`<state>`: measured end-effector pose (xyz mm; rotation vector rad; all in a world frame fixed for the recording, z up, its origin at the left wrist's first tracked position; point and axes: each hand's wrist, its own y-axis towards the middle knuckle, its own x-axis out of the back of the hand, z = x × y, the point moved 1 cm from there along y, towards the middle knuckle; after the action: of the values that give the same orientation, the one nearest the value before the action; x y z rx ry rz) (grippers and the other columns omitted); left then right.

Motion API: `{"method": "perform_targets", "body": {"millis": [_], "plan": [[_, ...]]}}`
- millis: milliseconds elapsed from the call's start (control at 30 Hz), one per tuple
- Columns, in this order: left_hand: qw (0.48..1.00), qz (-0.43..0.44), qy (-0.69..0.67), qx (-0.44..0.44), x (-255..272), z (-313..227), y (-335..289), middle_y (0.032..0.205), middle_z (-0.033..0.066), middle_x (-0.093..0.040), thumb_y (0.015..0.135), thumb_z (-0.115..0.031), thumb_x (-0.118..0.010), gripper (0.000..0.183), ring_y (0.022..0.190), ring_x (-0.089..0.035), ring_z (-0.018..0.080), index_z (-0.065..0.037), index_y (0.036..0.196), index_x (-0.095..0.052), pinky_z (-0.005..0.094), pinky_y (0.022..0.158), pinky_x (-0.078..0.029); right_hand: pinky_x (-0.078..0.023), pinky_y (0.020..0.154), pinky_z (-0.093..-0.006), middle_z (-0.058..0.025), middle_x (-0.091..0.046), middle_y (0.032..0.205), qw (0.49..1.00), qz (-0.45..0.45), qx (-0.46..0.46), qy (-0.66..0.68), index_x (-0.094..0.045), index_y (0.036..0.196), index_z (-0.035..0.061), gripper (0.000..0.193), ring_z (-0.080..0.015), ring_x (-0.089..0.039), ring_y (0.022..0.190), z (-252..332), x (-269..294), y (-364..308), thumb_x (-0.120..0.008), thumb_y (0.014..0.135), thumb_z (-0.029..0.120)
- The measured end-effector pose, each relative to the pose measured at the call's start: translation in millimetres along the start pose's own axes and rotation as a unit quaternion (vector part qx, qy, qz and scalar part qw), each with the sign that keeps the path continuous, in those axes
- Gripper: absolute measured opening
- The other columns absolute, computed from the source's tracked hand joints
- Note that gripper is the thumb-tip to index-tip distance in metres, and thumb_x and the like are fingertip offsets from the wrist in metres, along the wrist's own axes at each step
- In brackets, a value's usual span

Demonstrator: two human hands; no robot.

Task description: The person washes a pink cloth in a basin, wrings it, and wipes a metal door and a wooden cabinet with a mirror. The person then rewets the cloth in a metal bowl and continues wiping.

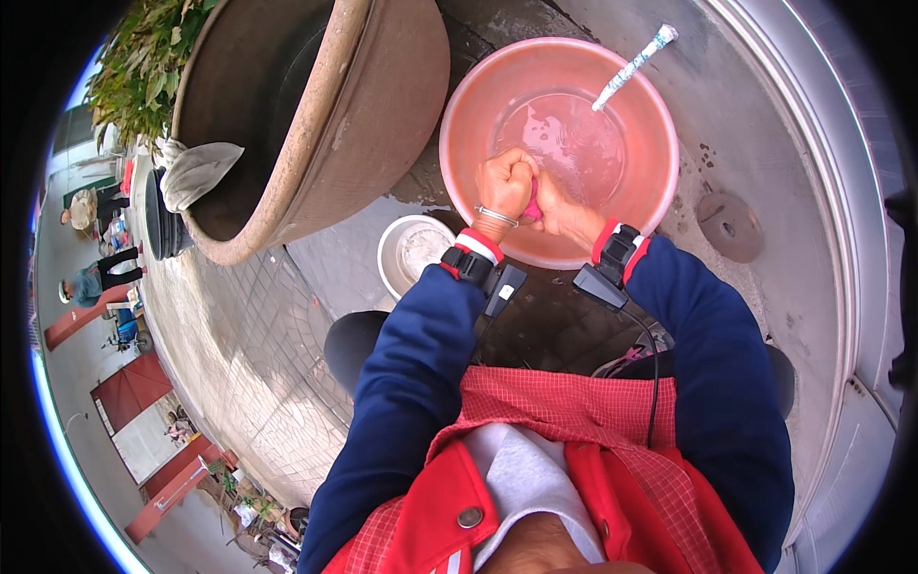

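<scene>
Both my hands are over the near side of a wide pink plastic basin (658,143), closed tightly together. A small bit of bright pink, what looks like a cloth (533,201), shows squeezed between them; the rest is hidden in the fists. My left hand (506,182), with a bracelet at the wrist, grips it from the left. From the right, my right hand (566,214) is wrapped round the same cloth. Shallow water (564,143) with ripples lies in the basin below. A tube wrapped in white and blue (635,67) reaches over the basin's far right rim.
A small white bowl (390,258) stands left of the basin. Behind it leans a large brown clay vat (382,124) with a pale cloth (203,175) on its rim. A round drain cover (729,227) lies right. Two people (88,279) are far left across the paved yard.
</scene>
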<state>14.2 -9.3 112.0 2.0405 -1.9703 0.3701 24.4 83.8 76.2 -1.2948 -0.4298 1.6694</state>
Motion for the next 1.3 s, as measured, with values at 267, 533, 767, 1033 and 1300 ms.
{"method": "perform_targets", "body": {"millis": [267, 533, 767, 1033, 1300], "plan": [[0.991, 0.062, -0.081, 0.083, 6.0, -25.9, -24.6, 0.058, 0.0009, -0.053, 0.073, 0.003, -0.04, 0.019, 0.055, -0.046, 0.0061, 0.0, 0.063, -0.055, 0.0217, 0.05, -0.037, -0.021, 0.024, -0.0232, 0.0019, -0.042, 0.049, 0.993, 0.025, -0.073, 0.094, -0.044, 0.067, 0.0168, 0.037, -0.0108, -0.039, 0.032, -25.3, -5.1, -26.2, -0.028, 0.088, 0.043], [0.943, 0.11, -0.14, 0.281, 41.1, -59.6, -44.9, 0.102, 0.0038, -0.053, 0.089, -0.021, -0.056, 0.03, 0.09, -0.048, 0.0094, -0.007, 0.114, -0.048, 0.0234, 0.079, -0.041, -0.019, 0.026, -0.0206, 0.002, -0.048, 0.063, 0.988, -0.069, -0.132, -0.034, -0.049, 0.093, 0.0172, 0.043, -0.008, -0.041, 0.039, 8.4, -14.9, -77.4, -0.028, 0.09, 0.055], [0.893, 0.141, -0.244, 0.351, 88.0, -125.3, -72.7, 0.105, 0.0109, -0.055, 0.081, -0.017, -0.066, 0.051, 0.085, -0.058, 0.0158, -0.002, 0.124, -0.042, 0.0256, 0.068, -0.05, -0.042, 0.057, -0.0241, -0.0026, -0.056, 0.104, 0.973, -0.067, -0.056, -0.214, -0.041, 0.127, 0.0148, 0.053, -0.0122, -0.054, 0.082, 53.9, -38.0, -175.0, -0.051, 0.085, 0.046], [0.946, 0.021, -0.029, 0.323, 205.0, -265.3, -94.7, 0.071, 0.0063, -0.054, 0.076, -0.037, -0.07, 0.04, 0.069, -0.051, 0.0132, -0.005, 0.082, -0.047, 0.0301, 0.065, -0.046, -0.03, 0.037, -0.0195, 0.0003, -0.053, 0.073, 0.94, -0.091, -0.008, -0.328, -0.046, 0.116, 0.0053, 0.034, -0.0038, -0.04, 0.047, 87.5, -179.3, -284.5, -0.057, 0.084, 0.013], [0.919, -0.161, -0.113, 0.341, 453.1, -393.0, -137.2, 0.073, 0.0003, -0.057, 0.079, -0.034, -0.065, 0.027, 0.061, -0.054, 0.0102, -0.008, 0.086, -0.058, 0.0258, 0.049, -0.044, -0.024, 0.039, -0.017, 0.0063, -0.048, 0.067, 0.885, 0.232, -0.117, -0.386, -0.053, 0.115, 0.0071, 0.033, -0.0016, -0.034, 0.047, 163.9, -446.6, -385.1, -0.062, 0.085, 0.018]]}}
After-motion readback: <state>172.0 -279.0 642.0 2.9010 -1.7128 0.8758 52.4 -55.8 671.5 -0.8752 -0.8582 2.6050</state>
